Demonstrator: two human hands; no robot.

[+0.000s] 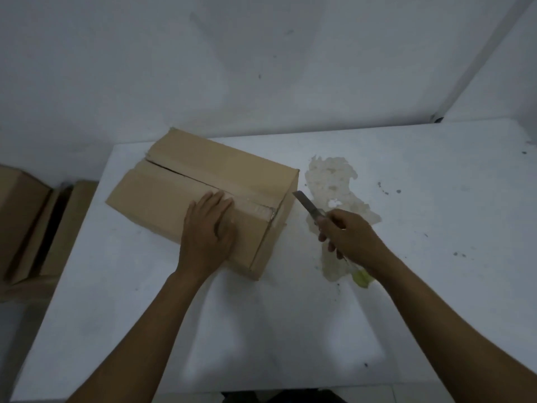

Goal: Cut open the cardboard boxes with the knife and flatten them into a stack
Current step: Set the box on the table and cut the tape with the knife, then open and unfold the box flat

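Pressing down flat on the cardboard box (203, 170) with the left hand (207, 231), fingers (216, 200) straight and held close together, tips at the taped middle seam. Just beyond those fingertips, a strip of clear tape (255, 206) over the seam; further to their left, lid flaps parted along a dark slit. Under the palm, the box itself resting at a slant on the white worktop (145, 301), close to its far left corner.

Gripping a knife (306, 205) in the right hand (353, 238), fingers (322, 228) curled tight round the handle, yellow-green butt end sticking out below the wrist. Ahead of these fingers, bare blade pointing up and to the left, tip just beside the top edge of the box's right end; touching or not, cannot tell.

Under and beyond the right knuckles, a large pale stain (334, 175) on the worktop. Well to the left of the left fingers, off the worktop and lower down, other boxes (26, 222) of the same brown cardboard. Beyond both sets of fingertips, a plain white wall (261, 53).
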